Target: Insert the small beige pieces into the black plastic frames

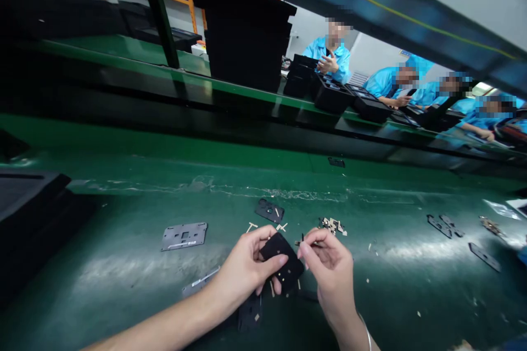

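My left hand (251,263) grips a flat black plate (284,258) with small holes, thumb across its face and fingers behind. Just right of the plate, my right hand (329,258) pinches a small dark piece (302,237) between thumb and fingertips; its kind is too small to tell. Beyond the hands lies another black plate (269,210) with a pale strip on it. A small heap of black and tan bits (332,226) sits past my right hand. Left of my hands a grey plate with cutouts (184,236) rests on the green table (135,274).
Dark stacked trays (33,214) stand at the left edge. At right lie several thin dark plates (485,256) and a clear plastic bag (500,208). A raised shelf holds a tall black stack (247,33) and black bins (331,93). Behind it, several people in blue (341,57) work.
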`<state>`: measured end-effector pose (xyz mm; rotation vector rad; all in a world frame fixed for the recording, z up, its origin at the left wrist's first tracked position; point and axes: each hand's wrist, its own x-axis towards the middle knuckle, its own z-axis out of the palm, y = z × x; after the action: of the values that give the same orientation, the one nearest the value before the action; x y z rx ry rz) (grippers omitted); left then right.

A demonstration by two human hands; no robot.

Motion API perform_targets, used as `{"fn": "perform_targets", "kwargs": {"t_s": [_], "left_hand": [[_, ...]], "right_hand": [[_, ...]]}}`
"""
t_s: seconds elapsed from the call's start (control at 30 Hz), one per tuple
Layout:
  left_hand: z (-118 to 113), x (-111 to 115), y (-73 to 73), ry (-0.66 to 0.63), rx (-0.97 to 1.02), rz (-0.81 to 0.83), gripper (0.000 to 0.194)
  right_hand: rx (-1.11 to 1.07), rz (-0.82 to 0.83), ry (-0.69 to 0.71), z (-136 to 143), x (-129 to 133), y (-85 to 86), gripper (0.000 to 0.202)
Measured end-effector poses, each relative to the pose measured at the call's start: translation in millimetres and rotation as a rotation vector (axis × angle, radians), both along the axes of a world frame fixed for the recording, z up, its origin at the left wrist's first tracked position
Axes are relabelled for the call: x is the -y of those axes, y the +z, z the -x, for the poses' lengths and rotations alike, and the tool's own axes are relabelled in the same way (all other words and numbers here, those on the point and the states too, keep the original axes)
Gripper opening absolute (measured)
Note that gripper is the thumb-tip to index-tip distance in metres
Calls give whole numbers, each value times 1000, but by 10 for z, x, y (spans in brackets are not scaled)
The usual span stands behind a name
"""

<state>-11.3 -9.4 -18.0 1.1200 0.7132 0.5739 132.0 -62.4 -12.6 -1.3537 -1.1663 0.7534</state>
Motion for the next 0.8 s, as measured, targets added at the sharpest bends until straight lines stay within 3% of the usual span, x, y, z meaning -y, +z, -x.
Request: {"fn": "perform_targets", "kwargs": {"t_s": [0.1,0.3,0.5,0.8], "left_hand": [[20,37,-34,-17,-1,-47,26],[69,65,-64,-102,-72,-89,18],[69,61,-52,-149,2,26,20],[86,57,-67,-123,-169,-123,16]], "right_hand": [[174,-8,-88,67,17,-31,8],[342,-2,-94,117,28,5,7],[369,67,-66,96,17,-10,8],[426,84,-54,107,24,-4,10]]}}
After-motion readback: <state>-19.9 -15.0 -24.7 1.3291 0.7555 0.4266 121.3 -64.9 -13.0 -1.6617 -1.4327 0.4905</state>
